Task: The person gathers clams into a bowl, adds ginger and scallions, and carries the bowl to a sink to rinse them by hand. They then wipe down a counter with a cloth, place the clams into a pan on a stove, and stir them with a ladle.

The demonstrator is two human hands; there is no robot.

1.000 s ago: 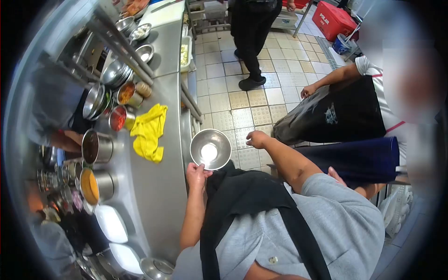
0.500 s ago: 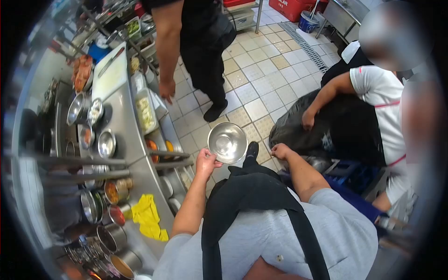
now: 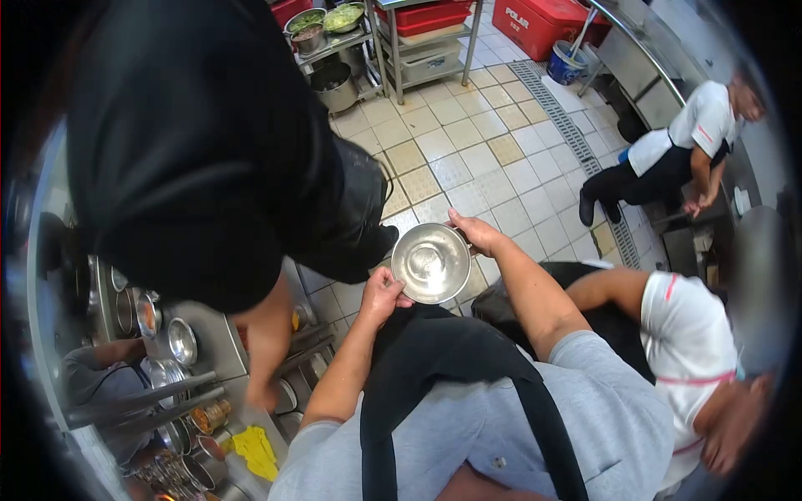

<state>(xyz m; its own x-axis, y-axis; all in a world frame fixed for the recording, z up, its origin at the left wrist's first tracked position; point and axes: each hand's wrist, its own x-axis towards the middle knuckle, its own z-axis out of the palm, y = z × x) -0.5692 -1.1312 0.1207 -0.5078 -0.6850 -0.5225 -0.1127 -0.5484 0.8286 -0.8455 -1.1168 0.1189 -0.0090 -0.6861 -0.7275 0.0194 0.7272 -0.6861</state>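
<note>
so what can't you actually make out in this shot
Head view, most of the counter: hidden behind the person in black.
Head view, contents of the small pots: too small, blurred at the edge.
Head view, whether the right hand grips the steel bowl or only touches it: fingertips lie past the rim.

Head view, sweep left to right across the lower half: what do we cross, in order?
Crumpled yellow cloth → left hand → round steel bowl, gripped at its rim → right hand on the far rim → co-worker's white shirt.
</note>
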